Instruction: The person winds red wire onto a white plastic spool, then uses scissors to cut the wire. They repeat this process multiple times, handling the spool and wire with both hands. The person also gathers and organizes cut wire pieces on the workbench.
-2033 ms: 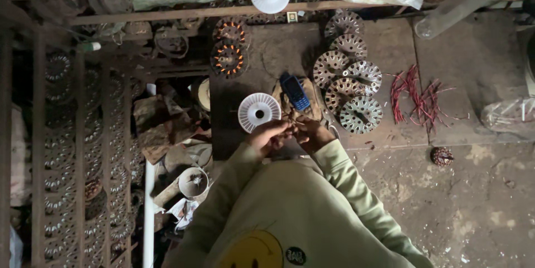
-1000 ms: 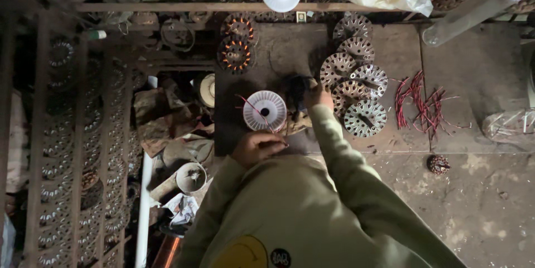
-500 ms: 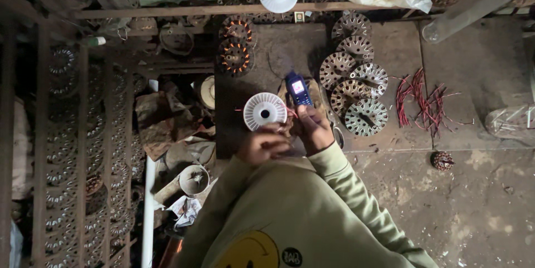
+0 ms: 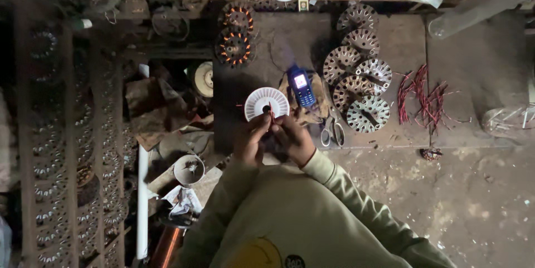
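Note:
My left hand [image 4: 252, 138] and my right hand [image 4: 293, 136] meet at the near edge of a dark work board [image 4: 278, 50]. Together the fingertips pinch a thin red wire piece [image 4: 271, 110] that sticks up between them. It stands just in front of a white plastic spool [image 4: 262, 99] lying flat on the board. A blue mobile phone [image 4: 301, 85] with a lit screen lies right of the spool, just beyond my right hand. Olive sleeves cover both my arms.
Scissors [image 4: 333, 129] lie right of my right hand. Several bare metal stator cores [image 4: 361, 87] are heaped further right, beside a bundle of red wire pieces [image 4: 423, 98]. Two wound stators [image 4: 236, 36] sit at the back. Rusty racks of rings [image 4: 56, 134] stand at left.
My right hand reached for the phone, lifted it with the screen lit, and set it down on the board. That hand has come back to my left hand at the red wire piece.

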